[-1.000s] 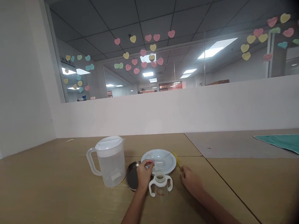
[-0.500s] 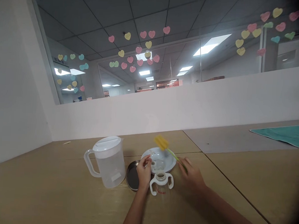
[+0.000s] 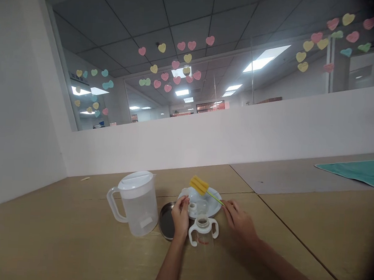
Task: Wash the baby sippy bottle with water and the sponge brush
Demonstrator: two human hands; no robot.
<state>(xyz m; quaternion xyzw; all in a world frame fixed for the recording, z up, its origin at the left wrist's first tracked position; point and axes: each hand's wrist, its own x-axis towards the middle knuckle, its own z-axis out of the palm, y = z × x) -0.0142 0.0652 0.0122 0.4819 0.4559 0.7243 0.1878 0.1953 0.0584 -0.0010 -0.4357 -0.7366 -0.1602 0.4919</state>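
My right hand grips the thin green handle of a bottle brush, whose yellow sponge head is held over the white dish. At the dish's left edge, the fingers of my left hand are pinched together near a small pale, see-through piece; whether they hold it is hard to make out. In the dish lie a white ring-like cap and a clear dome-shaped cover. Between my hands a clear baby bottle with two white handles stands upright, its mouth uncovered.
A lidded translucent pitcher stands to the left, its handle facing left. Beside it, partly behind my left hand, is a dark round metal tray. A green cloth lies at the far right, and a white wall borders the table's back.
The brush head has swung slightly down and left and is no longer blurred. My hands keep nearly the same places, while the whole view has shifted a little.
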